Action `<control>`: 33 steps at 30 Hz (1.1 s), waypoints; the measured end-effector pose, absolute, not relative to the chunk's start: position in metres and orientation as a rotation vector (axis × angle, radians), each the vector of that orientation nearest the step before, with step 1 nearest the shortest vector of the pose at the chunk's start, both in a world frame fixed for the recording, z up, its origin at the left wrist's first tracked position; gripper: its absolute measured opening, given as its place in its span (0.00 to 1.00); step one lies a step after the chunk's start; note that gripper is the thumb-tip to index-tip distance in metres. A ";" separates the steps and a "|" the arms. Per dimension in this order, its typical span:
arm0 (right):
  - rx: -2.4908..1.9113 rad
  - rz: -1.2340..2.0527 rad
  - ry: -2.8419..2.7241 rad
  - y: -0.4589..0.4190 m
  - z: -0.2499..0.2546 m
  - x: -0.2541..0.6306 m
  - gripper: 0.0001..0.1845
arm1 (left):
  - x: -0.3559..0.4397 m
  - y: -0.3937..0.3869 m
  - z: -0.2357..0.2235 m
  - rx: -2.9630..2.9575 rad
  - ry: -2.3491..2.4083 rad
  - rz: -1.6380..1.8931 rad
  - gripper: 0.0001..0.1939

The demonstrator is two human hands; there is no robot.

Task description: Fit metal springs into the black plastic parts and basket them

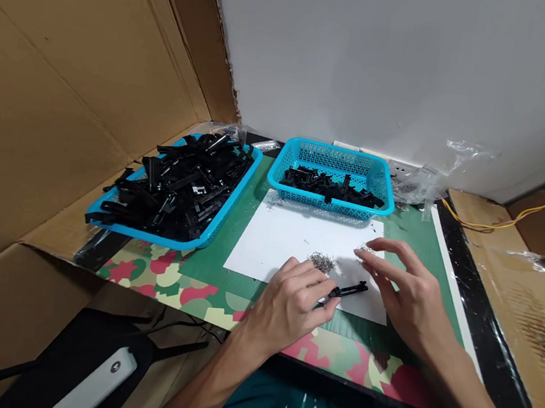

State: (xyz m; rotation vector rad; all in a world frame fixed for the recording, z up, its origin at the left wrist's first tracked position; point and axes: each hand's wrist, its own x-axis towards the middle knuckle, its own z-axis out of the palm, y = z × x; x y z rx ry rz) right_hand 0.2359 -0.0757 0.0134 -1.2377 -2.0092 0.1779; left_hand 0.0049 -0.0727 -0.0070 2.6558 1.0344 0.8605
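Note:
My left hand (293, 299) is closed around a slim black plastic part (352, 289), whose narrow end sticks out to the right over the white sheet. Just beyond its knuckles lies a heap of tiny silvery metal pieces (322, 262). My right hand (408, 287) is at a smaller cluster of the same pieces (365, 249), thumb and fingers drawn together in a pinch at its edge. Whatever is between those fingertips is too small to make out.
A blue basket (232, 209) heaped with black plastic parts stands at the left. Another blue basket (329, 204), holding fewer black parts, is behind the white sheet (252, 248). Plastic bags (418, 185) lie at the back right. Cardboard (70, 73) walls the left side.

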 end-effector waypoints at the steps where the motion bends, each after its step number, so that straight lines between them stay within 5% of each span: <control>1: -1.249 0.239 -1.947 -0.078 0.014 0.233 0.14 | 0.005 -0.073 -0.007 2.669 1.030 0.862 0.04; 10: -1.351 0.809 -1.583 -0.086 0.017 0.203 0.05 | 0.005 -0.073 -0.008 2.712 1.018 0.819 0.05; 27: -1.347 0.547 -1.780 -0.097 0.013 0.194 0.11 | 0.005 -0.072 -0.009 2.727 1.013 0.808 0.10; 33: -1.341 0.555 -1.510 -0.094 0.020 0.205 0.06 | 0.006 -0.071 0.001 2.549 1.081 0.985 0.03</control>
